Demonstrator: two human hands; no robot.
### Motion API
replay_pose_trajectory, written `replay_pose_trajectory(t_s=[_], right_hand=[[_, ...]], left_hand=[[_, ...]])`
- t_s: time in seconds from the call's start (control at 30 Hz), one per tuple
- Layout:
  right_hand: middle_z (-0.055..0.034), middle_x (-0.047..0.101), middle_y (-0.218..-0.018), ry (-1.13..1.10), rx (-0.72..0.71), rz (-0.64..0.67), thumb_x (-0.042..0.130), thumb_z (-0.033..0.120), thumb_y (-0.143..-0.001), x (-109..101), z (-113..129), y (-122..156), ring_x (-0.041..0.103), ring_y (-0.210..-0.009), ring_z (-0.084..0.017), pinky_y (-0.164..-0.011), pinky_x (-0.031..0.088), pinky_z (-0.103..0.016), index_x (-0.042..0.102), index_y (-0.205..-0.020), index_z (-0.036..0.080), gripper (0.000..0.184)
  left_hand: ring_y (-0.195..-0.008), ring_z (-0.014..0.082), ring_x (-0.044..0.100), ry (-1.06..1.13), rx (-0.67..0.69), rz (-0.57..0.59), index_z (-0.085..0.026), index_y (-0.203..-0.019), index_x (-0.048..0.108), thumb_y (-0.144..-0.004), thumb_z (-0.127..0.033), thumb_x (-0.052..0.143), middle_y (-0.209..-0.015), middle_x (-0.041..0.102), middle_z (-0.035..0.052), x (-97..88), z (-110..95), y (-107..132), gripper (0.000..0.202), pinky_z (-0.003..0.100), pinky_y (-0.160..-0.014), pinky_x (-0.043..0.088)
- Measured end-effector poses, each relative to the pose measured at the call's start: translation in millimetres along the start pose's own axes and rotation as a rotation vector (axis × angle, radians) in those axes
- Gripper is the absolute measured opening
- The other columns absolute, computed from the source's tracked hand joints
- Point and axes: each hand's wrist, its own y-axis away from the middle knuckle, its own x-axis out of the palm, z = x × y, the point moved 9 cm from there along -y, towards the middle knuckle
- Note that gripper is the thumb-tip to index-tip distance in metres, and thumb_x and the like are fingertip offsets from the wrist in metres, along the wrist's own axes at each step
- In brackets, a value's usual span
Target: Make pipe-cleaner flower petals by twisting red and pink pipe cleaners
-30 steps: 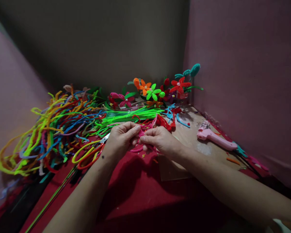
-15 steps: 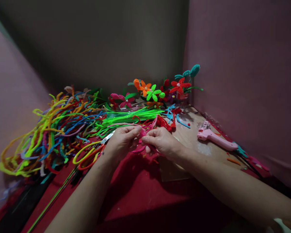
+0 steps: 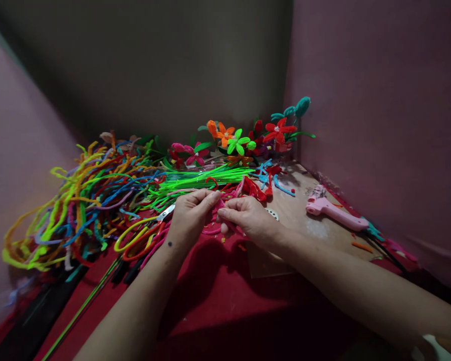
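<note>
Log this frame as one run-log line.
left hand: pinching pink pipe cleaner | right hand: pinching same piece | scissors: beside left hand | glue gun: lying to the right, untouched

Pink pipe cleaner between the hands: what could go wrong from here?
The pink pipe cleaner is pinched between the left hand and right hand, so it may slip into the loose scraps below. The scissors lie close beside the left hand; a sideways move could catch their blade.
</note>
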Motion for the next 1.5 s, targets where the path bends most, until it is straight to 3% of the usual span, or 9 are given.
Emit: replay_pose_trajectory(t_s=[0.17, 0.4, 0.53, 0.73, 0.9, 1.0, 1.2, 1.37, 1.5], right_hand=[[0.0015, 0.056, -0.047, -0.021, 0.007, -0.023, 0.052, 0.020, -0.077, -3, 0, 0, 0.043, -0.040, -0.004, -0.045, 0.033, -0.018, 0.056, -0.057, 0.012, 0.022], [0.0002, 0.058, -0.048, -0.037, -0.007, 0.009, 0.056, 0.024, -0.072, -1, -4, -2, 0.047, -0.041, -0.007, -0.044, 0.035, -0.020, 0.063, -0.060, 0.012, 0.019], [-0.0005, 0.058, -0.046, -0.086, 0.053, -0.011, 0.056, 0.018, -0.068, -3, -15, -5, 0.049, -0.039, -0.007, -0.044, 0.039, -0.020, 0.059, -0.054, 0.012, 0.015], [-0.0012, 0.054, -0.036, -0.135, 0.218, -0.030, 0.051, 0.010, -0.066, -2, -29, -4, 0.044, -0.028, -0.008, -0.032, 0.033, -0.018, 0.053, -0.048, 0.013, 0.018], [-0.0017, 0.054, -0.037, -0.155, 0.245, -0.017, 0.053, 0.012, -0.068, -2, -30, -3, 0.046, -0.028, -0.010, -0.031, 0.034, -0.018, 0.054, -0.051, 0.012, 0.017], [-0.0020, 0.055, -0.039, -0.152, 0.236, 0.007, 0.054, 0.015, -0.069, -1, -33, -4, 0.046, -0.029, -0.010, -0.032, 0.036, -0.019, 0.053, -0.051, 0.013, 0.018], [-0.0023, 0.058, -0.049, -0.204, 0.208, 0.089, 0.055, 0.023, -0.073, 5, -27, -3, 0.052, -0.041, -0.011, -0.043, 0.040, -0.022, 0.056, -0.058, 0.012, 0.018], [0.0072, 0.036, -0.040, -0.313, 0.086, -0.020, 0.058, 0.020, -0.069, -7, -16, -6, 0.029, -0.038, -0.004, -0.041, 0.026, -0.021, 0.043, -0.046, 0.015, 0.027], [0.0063, 0.039, -0.040, -0.274, 0.055, -0.018, 0.062, 0.018, -0.064, -7, -22, -9, 0.029, -0.039, -0.004, -0.042, 0.024, -0.022, 0.050, -0.046, 0.014, 0.022]], left_hand=[[-0.037, 0.0074, 0.041, 0.261, -0.174, 0.032, -0.014, -0.064, 0.056, -0.076, -0.048, 0.054, -0.051, 0.052, -0.0011, -0.1, 20, -5, 0.036, 0.021, -0.036, 0.028], [-0.040, 0.0050, 0.038, 0.095, -0.162, 0.162, -0.013, -0.060, 0.057, -0.069, -0.035, 0.066, -0.047, 0.048, -0.0039, 12.3, 19, 2, 0.025, 0.019, -0.040, 0.026], [-0.043, 0.0057, 0.038, -0.006, -0.124, 0.066, -0.013, -0.058, 0.058, -0.068, -0.033, 0.066, -0.046, 0.046, -0.0042, 6.0, 17, 3, 0.024, 0.019, -0.042, 0.027], [-0.051, 0.0078, 0.041, -0.332, 0.152, -0.150, -0.015, -0.051, 0.059, -0.068, -0.024, 0.063, -0.049, 0.049, -0.0030, -4.0, -10, 9, 0.020, 0.020, -0.048, 0.031], [-0.038, 0.0049, 0.031, -0.053, -0.145, -0.014, -0.014, -0.047, 0.051, -0.069, -0.031, 0.064, -0.038, 0.040, -0.0051, 4.0, 15, 6, 0.030, 0.020, -0.039, 0.022], [-0.034, 0.0045, 0.029, 0.090, -0.230, 0.030, -0.014, -0.047, 0.049, -0.068, -0.032, 0.065, -0.035, 0.039, -0.0052, 6.3, 23, 4, 0.033, 0.021, -0.037, 0.018], [-0.030, 0.0046, 0.030, 0.076, -0.238, 0.075, -0.013, -0.048, 0.051, -0.067, -0.032, 0.068, -0.033, 0.039, -0.0051, 5.0, 28, -2, 0.031, 0.021, -0.034, 0.016], [-0.031, 0.0046, 0.032, 0.130, -0.232, 0.076, -0.014, -0.051, 0.052, -0.066, -0.029, 0.068, -0.035, 0.041, -0.0055, 1.5, 31, -4, 0.027, 0.020, -0.033, 0.017], [-0.033, 0.0043, 0.033, 0.132, -0.205, 0.123, -0.014, -0.051, 0.052, -0.067, -0.029, 0.068, -0.037, 0.042, -0.0057, 7.6, 29, -3, 0.027, 0.019, -0.034, 0.020]])
